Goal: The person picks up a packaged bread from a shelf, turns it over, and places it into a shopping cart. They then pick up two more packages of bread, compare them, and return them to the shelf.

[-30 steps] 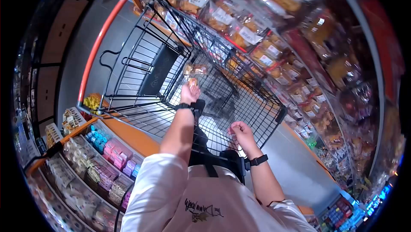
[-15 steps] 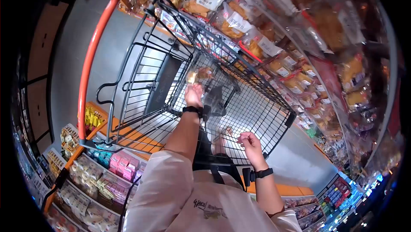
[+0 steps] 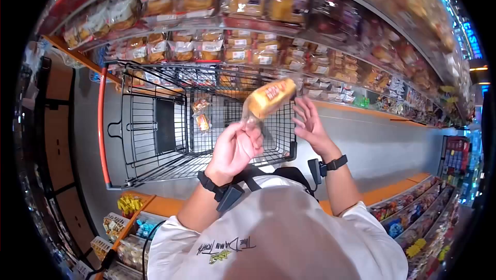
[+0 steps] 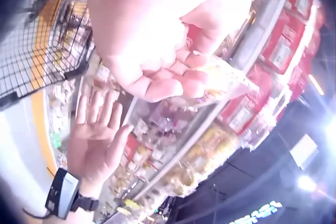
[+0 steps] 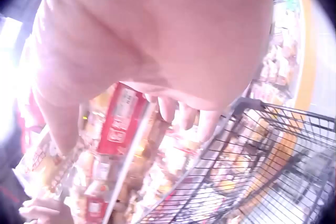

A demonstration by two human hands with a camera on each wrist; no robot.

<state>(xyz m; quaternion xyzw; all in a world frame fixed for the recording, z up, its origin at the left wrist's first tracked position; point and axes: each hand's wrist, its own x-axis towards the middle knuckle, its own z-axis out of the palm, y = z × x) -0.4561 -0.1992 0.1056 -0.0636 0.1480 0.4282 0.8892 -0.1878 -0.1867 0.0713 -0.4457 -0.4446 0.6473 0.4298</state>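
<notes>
The left hand is pinching a bread package at its one o'clock; at the package's four o'clock, the right hand is holding nothing, fingers extended. The shopping cart is containing packs, ten o'clock from the left hand.

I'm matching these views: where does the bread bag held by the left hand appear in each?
Head: bread bag just above and right of centre.
Left wrist: bread bag right of centre, washed out.
Right wrist: bread bag at lower left.
Shared landmark: the wire cart.
</notes>
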